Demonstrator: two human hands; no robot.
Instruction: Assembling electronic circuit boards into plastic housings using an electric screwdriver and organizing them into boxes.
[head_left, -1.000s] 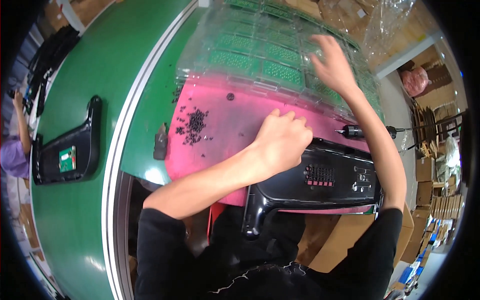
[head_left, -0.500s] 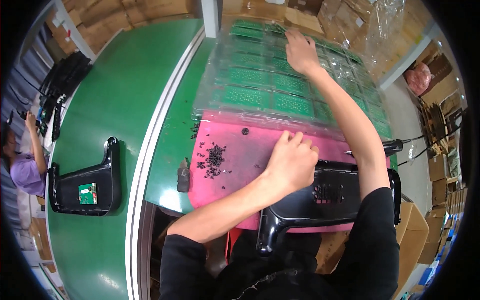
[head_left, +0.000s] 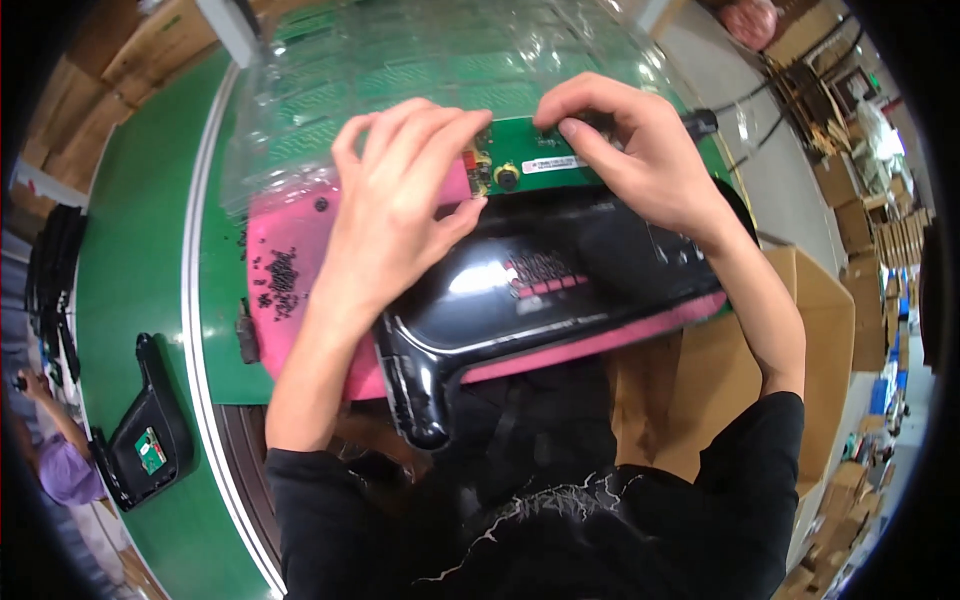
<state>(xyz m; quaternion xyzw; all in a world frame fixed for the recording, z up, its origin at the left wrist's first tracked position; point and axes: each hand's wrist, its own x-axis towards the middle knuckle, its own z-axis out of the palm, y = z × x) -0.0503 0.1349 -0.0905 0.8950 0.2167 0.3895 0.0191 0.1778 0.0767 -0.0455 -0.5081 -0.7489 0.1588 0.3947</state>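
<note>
A green circuit board [head_left: 515, 145] with a white label strip spans the space between my two hands. My left hand [head_left: 400, 195] pinches its left end, where several small components show. At the other end my right hand [head_left: 640, 150] grips the board, thumb and index finger curled over it. Just below the board lies a glossy black plastic housing [head_left: 620, 250], with a slotted patch in its middle and an arm sticking out at its near left corner. The housing rests on a pink mat [head_left: 295, 215]. A pile of small black screws [head_left: 283, 280] sits on the mat, left of my left forearm.
Beyond my hands lies a clear plastic tray [head_left: 370, 75] of green boards. A corded black tool [head_left: 702, 123] is at the right. Another black housing [head_left: 180, 425], holding a small board, lies left. An open cardboard box [head_left: 825, 320] stands right; a person [head_left: 70, 470] works far left.
My right hand has come back from the tray with a circuit board, and my left hand has taken its other end. The view has shifted, so the scene sits differently.
</note>
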